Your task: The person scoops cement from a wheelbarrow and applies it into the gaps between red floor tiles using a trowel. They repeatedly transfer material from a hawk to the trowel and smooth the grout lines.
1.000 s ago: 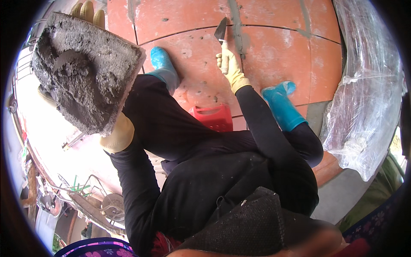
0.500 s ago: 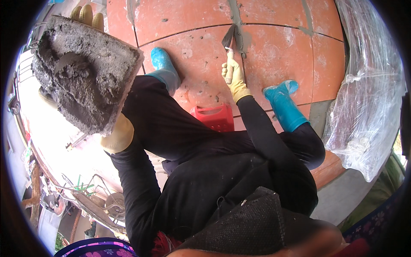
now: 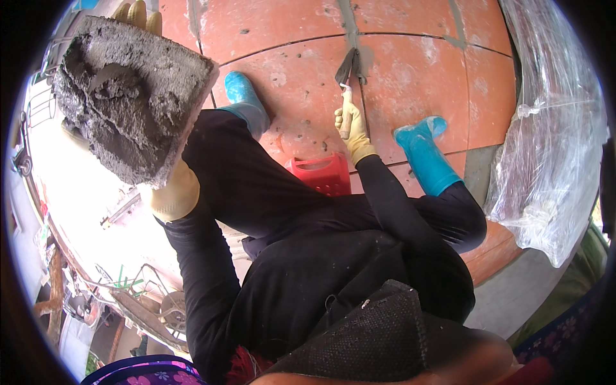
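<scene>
My left hand (image 3: 172, 192), in a cream-yellow glove, is closed on a flat board (image 3: 183, 138) and holds it up at the far left. A thick heap of wet grey mortar (image 3: 122, 102) covers the board, and glove fingertips show past its far edge. My right hand (image 3: 354, 131), gloved alike, grips a small pointed trowel (image 3: 348, 67) by its handle. The dark blade rests over a joint between the orange floor tiles (image 3: 301, 90). Grey mortar (image 3: 350, 22) fills the joint beyond the blade; nearer to me it is a dark, narrow gap.
Turquoise boots (image 3: 247, 102) stand on the tiles either side of my right hand. A red plastic stool (image 3: 321, 174) is beneath me. Clear plastic sheeting (image 3: 545, 141) hangs or lies along the right. Wires and wooden pieces (image 3: 51, 295) clutter the lower left.
The trowel has come slightly nearer to me along the joint, its blade turned. The mortar board has shifted and tilted a little, its near corner moving up in view.
</scene>
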Demonstrator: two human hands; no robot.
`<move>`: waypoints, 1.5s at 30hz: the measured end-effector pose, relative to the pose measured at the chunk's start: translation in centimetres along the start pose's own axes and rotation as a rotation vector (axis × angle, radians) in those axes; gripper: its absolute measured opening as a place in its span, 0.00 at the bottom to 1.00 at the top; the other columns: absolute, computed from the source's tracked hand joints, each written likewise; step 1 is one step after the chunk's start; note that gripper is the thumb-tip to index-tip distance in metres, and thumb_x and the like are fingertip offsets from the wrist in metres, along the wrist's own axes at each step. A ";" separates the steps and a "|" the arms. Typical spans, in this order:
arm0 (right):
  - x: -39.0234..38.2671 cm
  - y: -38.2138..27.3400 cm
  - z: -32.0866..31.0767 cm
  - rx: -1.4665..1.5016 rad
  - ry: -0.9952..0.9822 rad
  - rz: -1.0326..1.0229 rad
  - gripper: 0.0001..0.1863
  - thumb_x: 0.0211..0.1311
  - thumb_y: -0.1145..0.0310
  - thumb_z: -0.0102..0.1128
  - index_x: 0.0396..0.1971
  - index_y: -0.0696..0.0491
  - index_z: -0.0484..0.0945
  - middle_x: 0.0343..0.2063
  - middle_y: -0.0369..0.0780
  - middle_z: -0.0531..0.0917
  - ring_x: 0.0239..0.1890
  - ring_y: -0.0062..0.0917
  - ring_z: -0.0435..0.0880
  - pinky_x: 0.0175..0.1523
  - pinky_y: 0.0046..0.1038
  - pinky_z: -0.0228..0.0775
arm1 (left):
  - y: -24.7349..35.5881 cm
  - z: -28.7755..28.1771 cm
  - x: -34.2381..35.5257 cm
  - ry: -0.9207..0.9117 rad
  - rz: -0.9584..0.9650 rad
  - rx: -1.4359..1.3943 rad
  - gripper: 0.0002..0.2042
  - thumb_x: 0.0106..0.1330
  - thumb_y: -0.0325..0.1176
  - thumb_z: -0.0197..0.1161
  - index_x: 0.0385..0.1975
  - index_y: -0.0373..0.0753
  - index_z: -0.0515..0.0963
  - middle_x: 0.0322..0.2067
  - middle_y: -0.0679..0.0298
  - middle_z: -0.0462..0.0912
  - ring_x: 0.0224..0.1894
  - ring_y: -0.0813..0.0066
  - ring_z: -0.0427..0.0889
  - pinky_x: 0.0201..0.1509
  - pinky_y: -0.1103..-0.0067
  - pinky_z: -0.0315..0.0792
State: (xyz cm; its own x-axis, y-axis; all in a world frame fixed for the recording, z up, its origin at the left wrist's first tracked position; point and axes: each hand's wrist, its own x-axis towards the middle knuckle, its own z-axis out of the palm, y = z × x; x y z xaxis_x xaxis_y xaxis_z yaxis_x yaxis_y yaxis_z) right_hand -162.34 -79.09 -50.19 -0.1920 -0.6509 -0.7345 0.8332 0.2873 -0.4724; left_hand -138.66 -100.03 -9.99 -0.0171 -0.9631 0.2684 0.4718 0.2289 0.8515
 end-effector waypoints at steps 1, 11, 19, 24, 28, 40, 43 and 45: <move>-0.4 0.1 -0.2 0.003 -0.002 0.017 0.18 0.70 0.51 0.60 0.35 0.52 0.79 0.26 0.36 0.82 0.22 0.19 0.80 0.26 0.22 0.74 | 0.0 0.0 0.0 0.027 -0.009 -0.002 0.51 0.66 0.67 0.60 0.77 0.32 0.50 0.75 0.32 0.48 0.79 0.35 0.45 0.83 0.53 0.42; -4.0 0.9 -2.9 0.004 0.067 0.088 0.18 0.70 0.52 0.60 0.49 0.50 0.78 0.27 0.34 0.80 0.23 0.18 0.76 0.27 0.23 0.71 | 0.4 -0.3 0.4 -0.056 -0.062 0.030 0.49 0.66 0.64 0.61 0.77 0.36 0.51 0.75 0.30 0.46 0.78 0.31 0.43 0.82 0.48 0.43; -5.6 0.3 -5.0 0.144 -0.082 0.139 0.27 0.71 0.53 0.60 0.68 0.39 0.70 0.25 0.32 0.77 0.19 0.15 0.70 0.24 0.20 0.63 | 0.0 1.2 -1.0 0.029 -0.113 0.014 0.48 0.68 0.66 0.57 0.77 0.36 0.53 0.75 0.31 0.47 0.79 0.35 0.45 0.83 0.52 0.42; -5.2 -0.1 -7.7 0.472 -0.257 0.226 0.32 0.71 0.55 0.59 0.73 0.37 0.65 0.24 0.32 0.77 0.17 0.16 0.66 0.23 0.21 0.61 | -0.7 1.3 -0.5 -0.116 -0.105 -0.152 0.43 0.71 0.59 0.54 0.77 0.36 0.53 0.75 0.35 0.49 0.79 0.40 0.48 0.83 0.55 0.45; -4.8 -1.3 -9.5 0.536 -0.425 0.284 0.34 0.71 0.53 0.59 0.74 0.38 0.62 0.23 0.32 0.74 0.18 0.16 0.66 0.24 0.21 0.61 | -1.7 0.8 -0.3 -0.231 -0.092 -0.274 0.39 0.73 0.54 0.52 0.77 0.36 0.52 0.75 0.38 0.51 0.78 0.44 0.50 0.83 0.58 0.47; -6.7 -9.1 -7.9 -0.345 -0.070 0.149 0.34 0.71 0.53 0.60 0.75 0.43 0.64 0.26 0.34 0.80 0.21 0.18 0.76 0.27 0.24 0.71 | -2.6 -1.3 -0.1 -0.543 -0.055 -0.617 0.30 0.80 0.37 0.44 0.78 0.36 0.50 0.76 0.47 0.56 0.78 0.57 0.57 0.82 0.68 0.53; -7.0 -12.4 -6.3 -0.769 0.009 0.029 0.35 0.70 0.59 0.62 0.75 0.44 0.64 0.27 0.35 0.81 0.24 0.19 0.78 0.28 0.24 0.74 | -2.6 -1.5 -0.3 -0.534 -0.045 -0.641 0.29 0.81 0.36 0.44 0.78 0.36 0.49 0.76 0.48 0.57 0.78 0.58 0.58 0.82 0.68 0.54; -7.0 -14.3 -5.6 -0.866 0.062 0.047 0.34 0.68 0.66 0.64 0.74 0.46 0.66 0.28 0.36 0.81 0.24 0.19 0.79 0.27 0.24 0.74 | -2.6 -1.4 -0.4 -0.493 -0.034 -0.620 0.29 0.81 0.36 0.43 0.78 0.36 0.49 0.76 0.47 0.57 0.78 0.58 0.58 0.82 0.68 0.54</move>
State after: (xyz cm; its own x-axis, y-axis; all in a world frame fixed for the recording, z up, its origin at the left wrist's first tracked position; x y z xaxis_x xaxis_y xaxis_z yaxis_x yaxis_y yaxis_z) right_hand -175.81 -74.72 -41.02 -0.2165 -0.5929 -0.7756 0.1577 0.7628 -0.6271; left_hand -138.62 -100.42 -12.98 -0.3602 -0.7613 0.5391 0.8665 -0.0591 0.4956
